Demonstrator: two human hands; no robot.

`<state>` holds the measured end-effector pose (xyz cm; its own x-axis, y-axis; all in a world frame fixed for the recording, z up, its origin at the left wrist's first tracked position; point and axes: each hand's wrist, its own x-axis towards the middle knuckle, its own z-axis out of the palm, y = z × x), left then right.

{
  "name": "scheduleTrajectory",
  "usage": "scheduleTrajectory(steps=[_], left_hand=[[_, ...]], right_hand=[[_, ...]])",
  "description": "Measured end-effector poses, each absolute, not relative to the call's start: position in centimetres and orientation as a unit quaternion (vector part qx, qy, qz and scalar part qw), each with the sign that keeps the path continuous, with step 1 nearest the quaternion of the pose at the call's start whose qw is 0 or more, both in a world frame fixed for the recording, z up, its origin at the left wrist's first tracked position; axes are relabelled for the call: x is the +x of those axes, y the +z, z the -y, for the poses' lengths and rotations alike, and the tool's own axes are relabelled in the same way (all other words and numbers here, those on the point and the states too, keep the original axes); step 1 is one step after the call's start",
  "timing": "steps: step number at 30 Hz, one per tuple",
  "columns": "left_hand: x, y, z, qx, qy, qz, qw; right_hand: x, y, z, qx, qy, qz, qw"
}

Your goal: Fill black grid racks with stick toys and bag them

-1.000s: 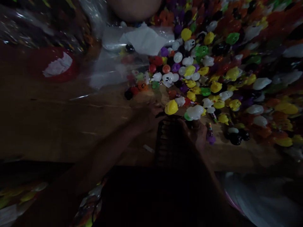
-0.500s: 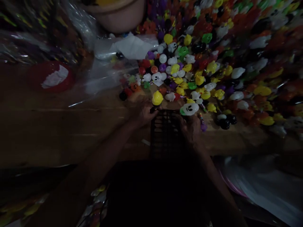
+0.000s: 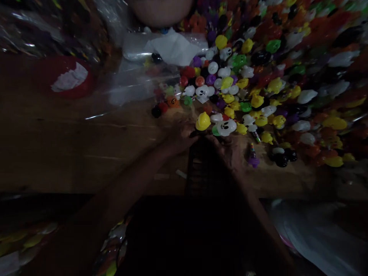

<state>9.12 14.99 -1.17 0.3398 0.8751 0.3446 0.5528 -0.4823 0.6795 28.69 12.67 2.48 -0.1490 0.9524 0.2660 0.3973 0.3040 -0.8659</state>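
My left hand (image 3: 186,133) is closed around the lower part of a toy with a yellow head (image 3: 202,121). Close beside it, my right hand (image 3: 228,149) grips a toy with a white skull-faced head (image 3: 226,127) and a green part at its left. Both heads stick up above my fingers, while the lower parts are hidden in shadow. Under the hands lies a dark slotted rack (image 3: 197,172) on the wooden table (image 3: 115,142). To the right of my right hand lies a purple-based tube of coloured candy (image 3: 253,158).
A large heap of colourful toy figures (image 3: 257,100) covers the back and right. Clear plastic bags (image 3: 129,86) with white paper (image 3: 172,50) lie at back left, near a red bowl (image 3: 86,86). Black toys (image 3: 281,159) sit at the right; a pink tub (image 3: 162,11) stands behind.
My right hand has moved left with the skull-faced toy, bringing it close to the yellow-headed toy. The whole view has shifted, so the table's things appear farther right.
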Motion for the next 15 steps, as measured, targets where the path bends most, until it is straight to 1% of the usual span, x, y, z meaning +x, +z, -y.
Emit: scheduleTrajectory(steps=[5,11,15], left_hand=[[9.0,-0.4,-14.6,0.789,0.33,-0.484,0.186],[9.3,0.2,-14.1,0.77,0.306,-0.526,0.192],[9.9,-0.8,-14.5,0.754,0.315,-0.544,0.19]], right_hand=[[29.2,2.0,-12.9,-0.506,0.301,0.704,0.396],[28.6,2.3,-12.9,-0.462,0.227,0.762,0.392],[28.7,2.2,-13.0,-0.456,0.226,0.776,0.372]])
